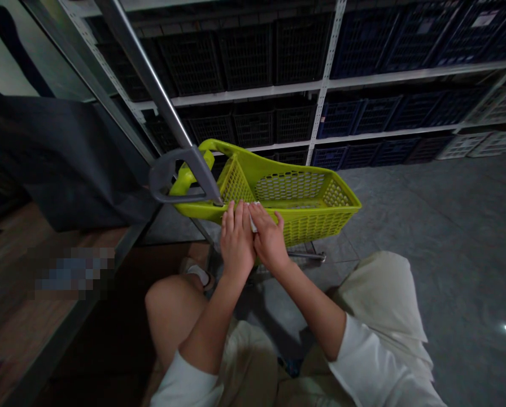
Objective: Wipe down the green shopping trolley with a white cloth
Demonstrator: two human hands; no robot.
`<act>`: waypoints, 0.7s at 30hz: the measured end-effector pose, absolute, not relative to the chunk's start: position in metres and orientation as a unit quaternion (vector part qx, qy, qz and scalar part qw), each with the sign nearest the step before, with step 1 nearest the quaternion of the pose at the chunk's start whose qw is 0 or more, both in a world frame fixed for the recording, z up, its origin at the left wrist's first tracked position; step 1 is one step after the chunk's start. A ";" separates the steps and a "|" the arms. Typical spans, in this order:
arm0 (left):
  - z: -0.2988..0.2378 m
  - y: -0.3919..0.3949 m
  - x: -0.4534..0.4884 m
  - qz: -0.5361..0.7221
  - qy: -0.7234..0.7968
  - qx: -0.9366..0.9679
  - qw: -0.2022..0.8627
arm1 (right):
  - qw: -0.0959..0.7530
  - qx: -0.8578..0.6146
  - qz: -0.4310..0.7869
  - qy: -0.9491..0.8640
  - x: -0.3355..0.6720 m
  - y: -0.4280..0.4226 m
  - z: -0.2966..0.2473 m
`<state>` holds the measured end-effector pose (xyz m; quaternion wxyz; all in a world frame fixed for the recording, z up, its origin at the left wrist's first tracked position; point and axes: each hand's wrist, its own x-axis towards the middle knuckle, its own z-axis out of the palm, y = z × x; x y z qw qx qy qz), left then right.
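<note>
White sleeves and pale trousers fill the foreground, and out at the near rim of the yellow-green shopping cart the two hands meet side by side! Left hand stretched out, fingers together, right hand bent beside it, a white scrap peeking out between them, though which one grips it I can't tell.
</note>
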<state>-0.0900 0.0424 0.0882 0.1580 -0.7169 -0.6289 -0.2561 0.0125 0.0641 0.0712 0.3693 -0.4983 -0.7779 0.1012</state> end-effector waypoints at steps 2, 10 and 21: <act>0.088 0.042 -0.091 -0.257 -0.628 -0.717 0.160 | 0.360 -0.485 0.092 -0.792 0.012 0.062 0.073; 0.090 0.039 -0.090 -0.241 -0.622 -0.727 0.164 | 0.304 -0.567 0.019 -0.766 0.102 0.072 0.040; 0.084 0.042 -0.087 -0.255 -0.618 -0.726 0.164 | 0.343 -0.573 0.048 -0.743 0.041 0.063 0.060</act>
